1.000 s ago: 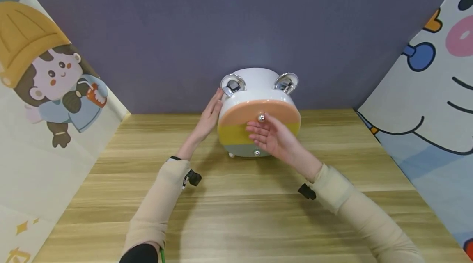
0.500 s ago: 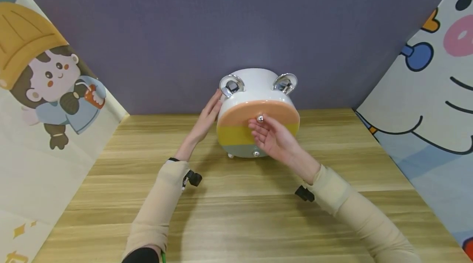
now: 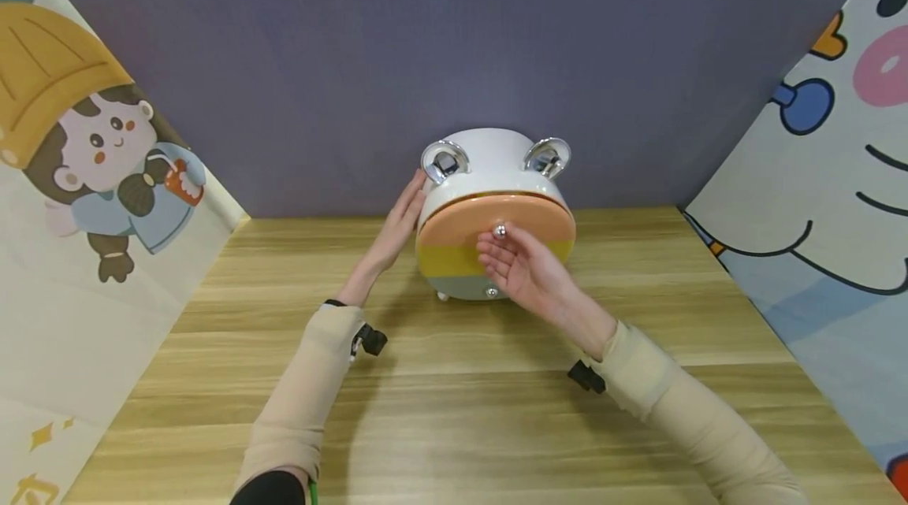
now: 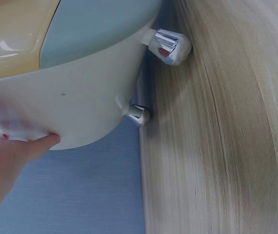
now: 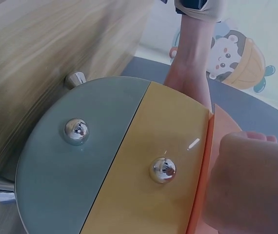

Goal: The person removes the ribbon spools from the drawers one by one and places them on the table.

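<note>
A rounded white drawer cabinet (image 3: 493, 162) with two silver ears stands on the table against the back wall. Its front has an orange top drawer (image 3: 461, 220), a yellow middle drawer (image 5: 139, 156) and a grey-green bottom drawer (image 5: 56, 161), with round silver knobs. My right hand (image 3: 532, 272) pinches the top drawer's knob (image 3: 500, 231) between thumb and fingers; in the right wrist view the hand itself hides this knob. That drawer juts slightly out past the yellow one. My left hand (image 3: 397, 231) rests with extended fingers on the cabinet's left side; the left wrist view shows its thumb touching the white wall.
Short silver feet (image 4: 170, 47) hold the cabinet off the wooden table (image 3: 440, 410). The grey-blue back wall (image 3: 454, 32) rises right behind it. Cartoon-printed panels (image 3: 71, 292) flank the table on both sides.
The orange top drawer has come forward slightly, and a thin gap now shows along its upper edge. My right hand has moved a little with it; the left hand stays in place.
</note>
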A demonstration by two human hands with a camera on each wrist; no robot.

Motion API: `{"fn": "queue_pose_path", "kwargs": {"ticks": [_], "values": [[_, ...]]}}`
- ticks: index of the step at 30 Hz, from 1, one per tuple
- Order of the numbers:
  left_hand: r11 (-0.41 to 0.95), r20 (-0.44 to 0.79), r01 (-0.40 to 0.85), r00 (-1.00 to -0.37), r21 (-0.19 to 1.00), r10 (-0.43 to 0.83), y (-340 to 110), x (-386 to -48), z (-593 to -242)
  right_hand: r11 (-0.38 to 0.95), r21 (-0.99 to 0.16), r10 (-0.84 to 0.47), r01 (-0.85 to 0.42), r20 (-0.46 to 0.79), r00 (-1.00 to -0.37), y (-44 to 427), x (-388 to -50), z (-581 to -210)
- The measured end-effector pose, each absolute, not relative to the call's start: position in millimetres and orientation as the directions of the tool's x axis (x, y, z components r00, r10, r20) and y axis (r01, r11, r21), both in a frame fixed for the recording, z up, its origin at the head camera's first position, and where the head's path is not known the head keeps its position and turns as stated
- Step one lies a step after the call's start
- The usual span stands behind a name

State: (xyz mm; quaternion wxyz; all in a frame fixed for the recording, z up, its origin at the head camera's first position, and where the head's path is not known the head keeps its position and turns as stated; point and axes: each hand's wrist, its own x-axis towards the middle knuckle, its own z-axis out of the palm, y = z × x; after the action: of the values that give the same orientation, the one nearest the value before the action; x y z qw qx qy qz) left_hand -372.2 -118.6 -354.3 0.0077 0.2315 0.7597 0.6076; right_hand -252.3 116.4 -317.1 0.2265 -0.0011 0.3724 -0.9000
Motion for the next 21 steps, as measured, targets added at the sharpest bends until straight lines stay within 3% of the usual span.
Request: {"fn": "queue_pose_path", "kwargs": {"ticks": [15,21], "values": [[0.170,0.278,0.361,-0.884,0.917,0.376,-118,-354,-338,-0.591,-0.694,-0.416,0.410,-0.174,-0.893,119,-239,-318],[0.187,0.279,0.365,-0.887,0.912,0.369,-119,-363,-346,-0.578,-0.707,-0.427,0.408,-0.164,-0.889,120,-233,-318]]}}
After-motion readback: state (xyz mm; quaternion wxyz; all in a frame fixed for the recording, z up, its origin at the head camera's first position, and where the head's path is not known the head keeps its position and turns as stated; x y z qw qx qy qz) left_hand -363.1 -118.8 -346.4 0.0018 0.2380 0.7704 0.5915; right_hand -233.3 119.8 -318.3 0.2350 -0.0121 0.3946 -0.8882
